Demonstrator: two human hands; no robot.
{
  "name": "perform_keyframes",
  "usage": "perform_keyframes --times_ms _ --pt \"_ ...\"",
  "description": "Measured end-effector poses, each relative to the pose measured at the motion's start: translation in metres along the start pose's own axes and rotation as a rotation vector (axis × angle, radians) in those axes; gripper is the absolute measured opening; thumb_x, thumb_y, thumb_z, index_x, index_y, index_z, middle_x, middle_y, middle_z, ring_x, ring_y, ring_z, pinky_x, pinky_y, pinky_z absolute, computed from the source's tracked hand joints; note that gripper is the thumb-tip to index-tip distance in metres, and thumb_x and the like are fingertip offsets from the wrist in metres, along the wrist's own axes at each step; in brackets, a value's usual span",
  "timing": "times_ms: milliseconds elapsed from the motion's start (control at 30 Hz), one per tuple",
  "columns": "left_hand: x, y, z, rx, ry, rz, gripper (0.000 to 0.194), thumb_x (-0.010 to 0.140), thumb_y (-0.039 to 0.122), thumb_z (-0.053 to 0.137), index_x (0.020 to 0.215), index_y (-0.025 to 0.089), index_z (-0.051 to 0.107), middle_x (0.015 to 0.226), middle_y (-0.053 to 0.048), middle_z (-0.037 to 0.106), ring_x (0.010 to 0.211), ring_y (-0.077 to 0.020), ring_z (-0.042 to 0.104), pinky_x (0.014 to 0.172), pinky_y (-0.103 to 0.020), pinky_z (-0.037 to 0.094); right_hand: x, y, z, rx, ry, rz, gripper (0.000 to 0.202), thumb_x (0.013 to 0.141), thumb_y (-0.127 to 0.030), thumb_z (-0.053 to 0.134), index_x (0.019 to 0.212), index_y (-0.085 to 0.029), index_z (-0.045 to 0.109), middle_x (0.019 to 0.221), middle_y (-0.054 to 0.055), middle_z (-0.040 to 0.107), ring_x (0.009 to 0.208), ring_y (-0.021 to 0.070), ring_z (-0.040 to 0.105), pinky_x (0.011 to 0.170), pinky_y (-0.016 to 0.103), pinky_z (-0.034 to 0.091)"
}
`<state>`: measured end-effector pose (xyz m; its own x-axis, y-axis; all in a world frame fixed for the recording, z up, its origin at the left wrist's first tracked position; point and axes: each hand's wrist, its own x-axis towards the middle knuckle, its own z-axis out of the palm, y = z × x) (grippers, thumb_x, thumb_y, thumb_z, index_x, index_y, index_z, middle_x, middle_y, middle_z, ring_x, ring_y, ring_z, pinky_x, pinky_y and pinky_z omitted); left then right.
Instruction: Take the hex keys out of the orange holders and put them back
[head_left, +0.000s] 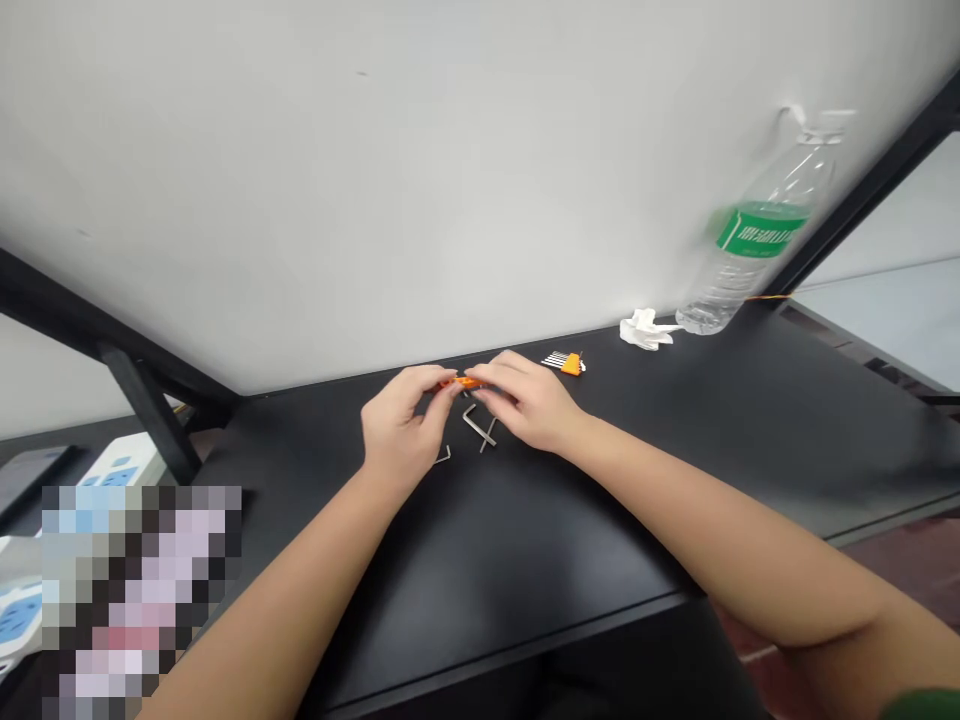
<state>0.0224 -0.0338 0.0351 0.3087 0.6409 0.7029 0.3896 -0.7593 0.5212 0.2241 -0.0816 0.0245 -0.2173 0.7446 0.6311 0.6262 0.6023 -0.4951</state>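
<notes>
Between my two hands, just above the black table, is a small orange plastic hex key holder (466, 381). The fingers of my left hand (405, 415) pinch its left end, and those of my right hand (529, 400) grip the right end. My fingertips cover much of it. Loose hex keys (478, 426) lie crossed on the table below my hands. Another hex key (444, 456) lies by my left wrist, partly hidden. Behind my right hand rests a second orange holder (571, 364) with several hex keys in it.
A crumpled white tissue (646, 329) and a clear plastic bottle with a green label (761, 230) stand at the back right of the black table (510, 590), against the white wall (420, 200). White power strips (124, 465) are at the left, beyond a dark frame post.
</notes>
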Motion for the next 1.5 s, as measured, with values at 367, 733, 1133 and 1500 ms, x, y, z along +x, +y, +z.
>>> perform_keyframes --times_ms 367,733,1133,1500 --pt "-0.005 -0.001 0.007 0.029 0.002 -0.037 0.016 0.090 0.025 0.070 0.105 0.022 0.072 0.094 -0.002 0.077 0.081 -0.0144 0.073 0.081 -0.028 0.060 0.002 0.004 0.010 0.058 -0.061 0.027 0.016 0.104 -0.025 0.050 0.099 -0.019 0.064 0.095 0.006 0.061 0.086 0.0189 0.059 0.081 0.032 0.049" --pt "-0.002 -0.022 0.011 0.013 -0.331 -0.043 0.031 0.085 0.041 0.074 0.112 0.027 0.076 0.107 -0.005 0.076 0.094 -0.0212 0.066 0.085 -0.037 0.057 0.001 0.010 0.010 0.153 0.004 0.144 0.016 0.100 -0.024 0.055 0.094 -0.019 0.069 0.087 0.003 0.061 0.078 0.0161 0.058 0.076 0.031 0.047" --pt "-0.006 -0.023 0.017 0.132 -0.341 0.067 0.031 0.083 0.044 0.077 0.111 0.030 0.078 0.122 -0.005 0.074 0.109 -0.0288 0.063 0.097 -0.048 0.051 0.004 0.012 0.008 0.607 0.092 0.475 0.028 0.095 -0.047 0.061 0.099 -0.020 0.068 0.080 0.000 0.061 0.061 0.0127 0.054 0.060 0.028 0.047" --pt "-0.004 -0.031 0.010 0.130 -0.394 0.058 0.032 0.087 0.038 0.072 0.118 0.030 0.076 0.125 -0.005 0.072 0.116 -0.0287 0.061 0.103 -0.051 0.049 0.005 0.022 0.007 0.677 0.283 0.657 0.035 0.090 -0.053 0.065 0.099 -0.019 0.064 0.077 0.000 0.063 0.053 0.0096 0.049 0.048 0.024 0.039"
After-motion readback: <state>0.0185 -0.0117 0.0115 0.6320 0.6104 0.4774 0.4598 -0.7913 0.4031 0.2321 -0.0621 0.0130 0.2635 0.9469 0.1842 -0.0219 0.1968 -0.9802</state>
